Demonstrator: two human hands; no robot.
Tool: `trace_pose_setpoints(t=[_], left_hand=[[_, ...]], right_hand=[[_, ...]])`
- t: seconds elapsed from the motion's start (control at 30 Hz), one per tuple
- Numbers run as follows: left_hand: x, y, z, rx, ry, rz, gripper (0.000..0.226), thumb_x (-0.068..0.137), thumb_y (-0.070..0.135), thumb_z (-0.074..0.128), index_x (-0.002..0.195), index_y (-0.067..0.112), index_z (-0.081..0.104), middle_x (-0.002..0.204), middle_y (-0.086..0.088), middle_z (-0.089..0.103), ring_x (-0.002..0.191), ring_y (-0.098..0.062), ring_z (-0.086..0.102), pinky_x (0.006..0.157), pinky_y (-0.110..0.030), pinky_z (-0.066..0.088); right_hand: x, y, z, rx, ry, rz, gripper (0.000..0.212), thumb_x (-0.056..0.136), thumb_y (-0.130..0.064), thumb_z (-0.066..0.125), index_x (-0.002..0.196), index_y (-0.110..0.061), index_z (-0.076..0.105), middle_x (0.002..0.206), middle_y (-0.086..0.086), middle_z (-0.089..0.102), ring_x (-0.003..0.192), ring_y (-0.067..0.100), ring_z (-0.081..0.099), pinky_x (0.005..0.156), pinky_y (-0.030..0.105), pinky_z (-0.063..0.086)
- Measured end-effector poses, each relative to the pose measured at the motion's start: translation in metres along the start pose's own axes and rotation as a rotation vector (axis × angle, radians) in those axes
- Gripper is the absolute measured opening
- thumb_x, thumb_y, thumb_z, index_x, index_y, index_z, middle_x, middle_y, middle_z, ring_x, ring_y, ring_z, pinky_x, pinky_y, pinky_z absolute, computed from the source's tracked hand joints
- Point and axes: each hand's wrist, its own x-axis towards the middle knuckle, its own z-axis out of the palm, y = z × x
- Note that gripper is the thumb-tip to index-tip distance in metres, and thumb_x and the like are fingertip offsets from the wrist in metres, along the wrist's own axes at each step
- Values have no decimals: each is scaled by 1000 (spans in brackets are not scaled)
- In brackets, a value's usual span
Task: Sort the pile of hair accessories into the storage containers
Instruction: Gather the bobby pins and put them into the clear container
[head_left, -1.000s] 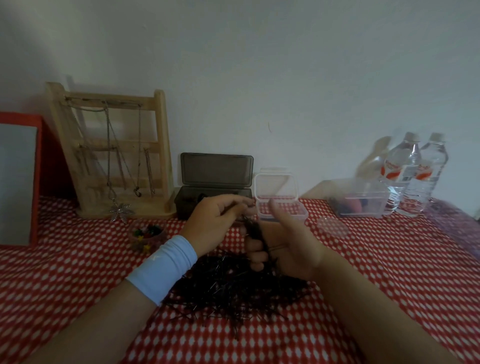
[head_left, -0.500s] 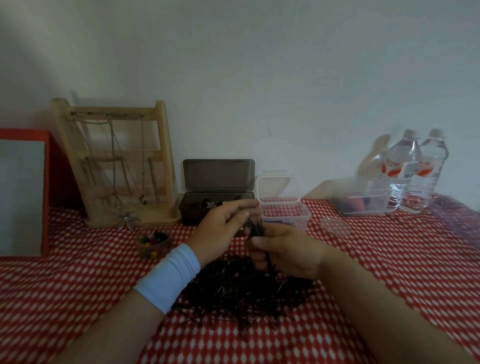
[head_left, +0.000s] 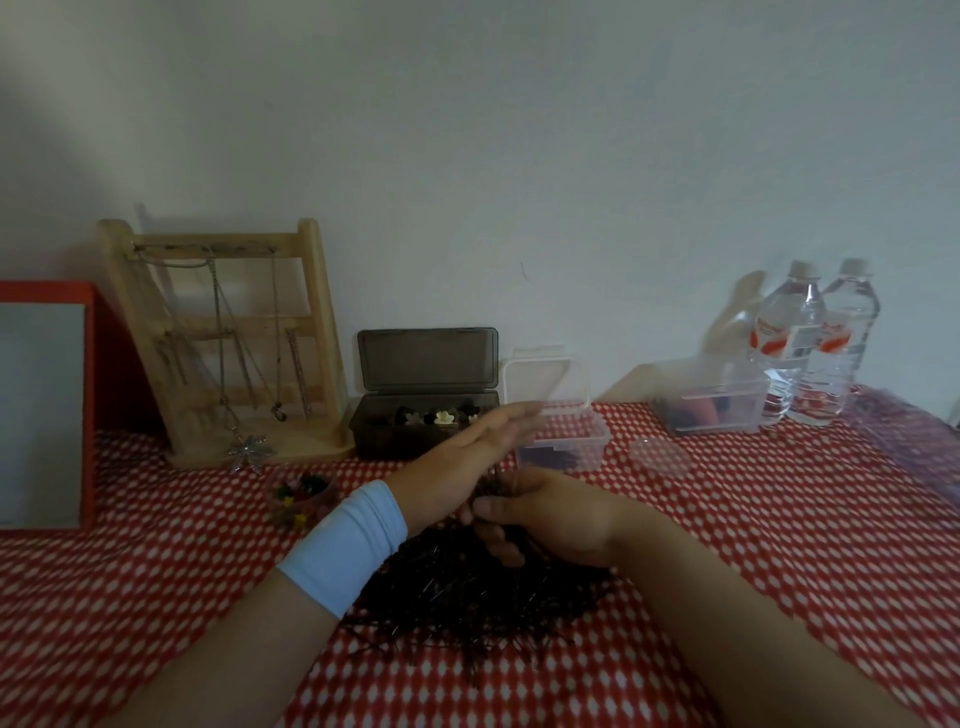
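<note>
Pins (head_left: 493, 488) stay bunched in the right hand (head_left: 550, 519) while the left hand (head_left: 467, 457), pinching before, now stretches flat toward the box (head_left: 571, 441) at one o'clock, probably just emptied.

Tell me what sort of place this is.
Probably a home dressing table against a wall: a wooden jewellery stand hung with necklaces, a red-framed mirror, and a red patterned tablecloth.

Left hand (head_left: 467, 457) raised, fingers straight and together, pointing forward-right, blurred. Pale blue wristband (head_left: 345, 545) on left wrist. Right hand (head_left: 550, 514) just beside it, lower, fingers curled, thumb on top, gripping bunch of dark hairpins (head_left: 492, 484). Both forearms enter from bottom edge, converging.
</note>
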Motion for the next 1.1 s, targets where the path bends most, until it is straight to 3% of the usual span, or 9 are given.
trace_pose_setpoints(t=[0.1, 0.2, 0.37, 0.5, 0.63, 0.73, 0.87, 0.97, 1.1], left_hand=[[5, 9, -4, -37, 92, 21, 46, 94, 62, 38, 130, 37, 53, 137, 13, 56, 126, -1, 52, 113, -37, 34], [8, 12, -17, 44, 176, 82, 40, 102, 42, 36, 131, 28, 60, 133, 15, 60, 125, 0, 52, 113, -33, 36], [11, 6, -17, 150, 184, 109, 36, 94, 46, 39, 123, 43, 61, 130, 18, 61, 123, 4, 52, 113, -30, 36], [12, 3, -25, 136, 283, 168, 37, 95, 38, 39, 112, 31, 71, 114, 15, 70, 114, 0, 59, 107, -33, 42], [12, -7, -30, 191, 228, 138, 37, 97, 43, 39, 129, 41, 58, 128, 19, 62, 124, 3, 51, 112, -31, 36], [14, -8, -34, 184, 208, 106, 34, 100, 39, 40, 130, 40, 56, 137, 20, 55, 128, 6, 45, 116, -29, 31], [15, -4, -41, -49, 153, -20, 43, 100, 46, 30, 128, 34, 61, 142, 24, 46, 128, 11, 40, 105, -15, 35], [17, -5, -34, -525, 238, -60, 53, 89, 52, 39, 130, 25, 58, 135, 4, 59, 124, -13, 55, 101, -30, 47], [20, 0, -17, -908, 257, -239, 53, 97, 45, 40, 120, 3, 63, 120, -20, 65, 110, -31, 63, 99, -44, 48]], right_hand=[[0, -4, -3, 164, 97, 31, 15, 106, -13, 42, 94, -10, 52, 68, 0, 47, 58, 14, 45, 59, 27, 41], [1, -14, -17, 283, 193, -19, 19, 105, -16, 42, 91, -13, 54, 70, 0, 42, 61, 12, 40, 59, 25, 37], [6, -37, -34, 257, 133, 17, 13, 102, -16, 45, 95, -13, 56, 72, 1, 47, 66, 16, 48, 66, 31, 42], [14, -44, -46, 207, 60, 96, 13, 101, -12, 46, 99, -9, 58, 75, 3, 50, 69, 17, 52, 65, 30, 46], [23, -50, -49, 160, 10, 150, 20, 104, -13, 41, 92, -14, 56, 73, 1, 46, 60, 12, 41, 57, 24, 36], [29, -55, -51, 135, -15, 156, 21, 105, -13, 38, 91, -14, 54, 70, -1, 43, 58, 11, 38, 56, 23, 34], [37, -52, -57, 163, -96, 124, 16, 103, -15, 40, 94, -14, 53, 72, -1, 42, 61, 11, 40, 59, 23, 38], [47, -49, -56, 322, -39, 9, 13, 103, -14, 43, 93, -14, 51, 69, -2, 42, 57, 10, 39, 55, 23, 40], [53, -53, -58, 569, 196, -303, 18, 106, -13, 37, 92, -13, 49, 69, 0, 40, 57, 14, 40, 56, 28, 43]])
